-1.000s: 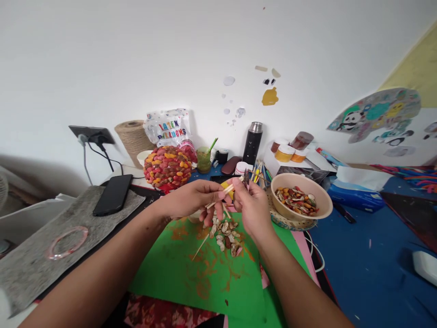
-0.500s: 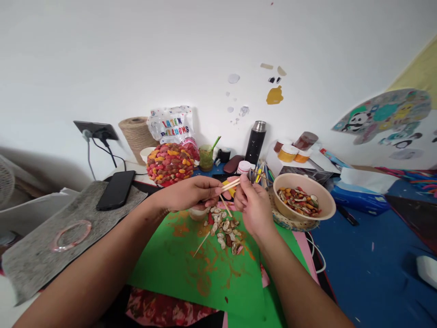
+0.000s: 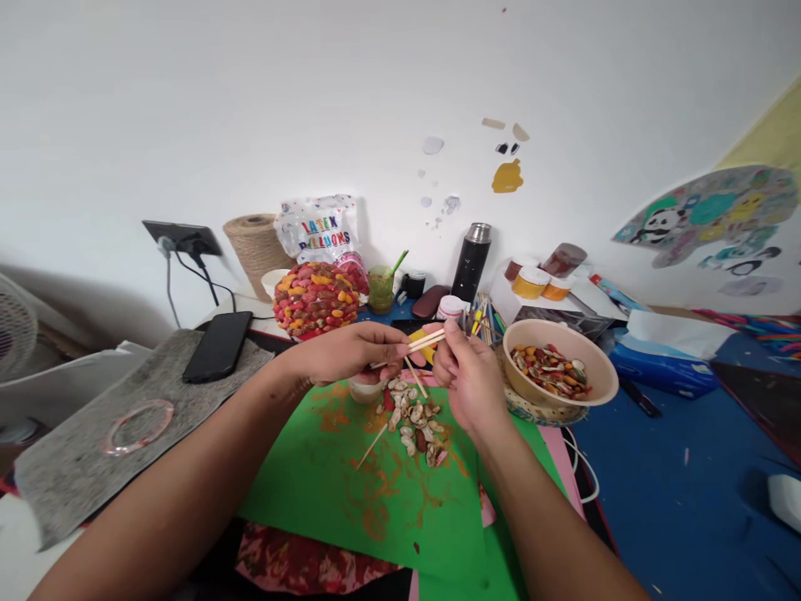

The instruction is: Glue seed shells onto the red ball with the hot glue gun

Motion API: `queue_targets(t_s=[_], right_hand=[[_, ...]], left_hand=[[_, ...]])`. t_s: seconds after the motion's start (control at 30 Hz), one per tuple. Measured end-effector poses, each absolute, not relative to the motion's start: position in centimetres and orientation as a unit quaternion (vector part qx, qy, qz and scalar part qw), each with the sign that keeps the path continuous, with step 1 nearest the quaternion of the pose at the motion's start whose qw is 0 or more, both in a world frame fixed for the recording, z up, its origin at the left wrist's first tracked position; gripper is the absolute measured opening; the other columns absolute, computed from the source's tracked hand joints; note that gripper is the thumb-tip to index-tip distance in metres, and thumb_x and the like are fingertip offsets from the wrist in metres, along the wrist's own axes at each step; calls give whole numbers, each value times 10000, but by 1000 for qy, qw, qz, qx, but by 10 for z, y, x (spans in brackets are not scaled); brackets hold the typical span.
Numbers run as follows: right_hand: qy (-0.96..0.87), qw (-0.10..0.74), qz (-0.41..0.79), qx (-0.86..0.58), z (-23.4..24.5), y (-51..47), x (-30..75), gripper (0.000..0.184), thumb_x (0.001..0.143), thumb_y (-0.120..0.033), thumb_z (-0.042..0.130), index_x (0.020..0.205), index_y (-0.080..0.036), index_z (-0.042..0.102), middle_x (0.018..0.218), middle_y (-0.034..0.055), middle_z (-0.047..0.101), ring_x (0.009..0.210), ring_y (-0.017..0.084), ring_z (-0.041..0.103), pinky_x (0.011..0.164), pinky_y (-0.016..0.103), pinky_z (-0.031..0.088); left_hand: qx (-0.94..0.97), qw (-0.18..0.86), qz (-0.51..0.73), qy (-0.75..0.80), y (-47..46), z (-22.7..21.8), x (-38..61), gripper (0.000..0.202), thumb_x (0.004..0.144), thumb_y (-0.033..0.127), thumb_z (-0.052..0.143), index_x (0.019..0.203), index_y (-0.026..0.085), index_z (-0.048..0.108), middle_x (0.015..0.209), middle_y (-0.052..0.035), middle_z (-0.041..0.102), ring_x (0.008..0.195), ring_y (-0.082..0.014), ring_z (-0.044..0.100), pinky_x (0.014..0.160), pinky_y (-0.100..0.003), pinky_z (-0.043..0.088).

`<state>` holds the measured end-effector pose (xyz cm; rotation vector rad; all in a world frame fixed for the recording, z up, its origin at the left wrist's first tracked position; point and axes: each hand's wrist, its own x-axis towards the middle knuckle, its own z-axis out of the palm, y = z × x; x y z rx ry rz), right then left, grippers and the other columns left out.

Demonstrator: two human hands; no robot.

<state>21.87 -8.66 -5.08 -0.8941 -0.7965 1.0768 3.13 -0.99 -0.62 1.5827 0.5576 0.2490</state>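
Observation:
A pair of thin pale wooden sticks (image 3: 428, 339) spans the gap between my hands. My left hand (image 3: 360, 349) is closed on their left ends, and my right hand (image 3: 471, 367) pinches the right ends between thumb and fingers. Just below, another stick (image 3: 415, 380) slants down towards a heap of peanut shell halves (image 3: 413, 421). The heap lies on paint-smeared green paper (image 3: 300, 492), where a further stick (image 3: 372, 446) rests. Partly hidden under my left hand stands a small tub (image 3: 364, 391). Behind that hand sits a ball covered in red, orange and brown shells (image 3: 316, 299).
At right, a beige bowl (image 3: 604, 376) of painted shells stands on a woven mat. Behind are paint jars (image 3: 531, 282), a black flask (image 3: 472, 263), a twine spool (image 3: 256, 255) and a balloon bag (image 3: 322, 225). A phone (image 3: 218, 346) lies on grey felt at left.
The view has shifted slightly, so everything sits a little further right. Both hands keep hold of the sticks in almost the same pose.

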Motion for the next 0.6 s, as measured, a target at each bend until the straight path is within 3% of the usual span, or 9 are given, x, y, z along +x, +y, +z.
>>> queue_targets(t_s=[0.2, 0.6], right_hand=[[-363, 691, 478, -403, -52, -87, 217, 553, 798, -699, 902, 835, -163, 772, 487, -131, 331, 409, 53, 224, 425, 234, 157], [-336, 666, 571, -344, -48, -89, 220, 510, 856, -648, 868, 970, -154, 819, 469, -136, 335, 391, 58, 151, 417, 246, 124]], left_hand=[[704, 657, 110, 247, -11, -3, 30, 413, 896, 562, 781, 843, 167, 672, 713, 13, 550, 591, -102, 405, 540, -243, 283], [738, 626, 112, 224, -7, -4, 27, 373, 996, 522, 699, 1033, 156, 757, 732, 16, 548, 613, -115, 403, 555, -240, 303]])
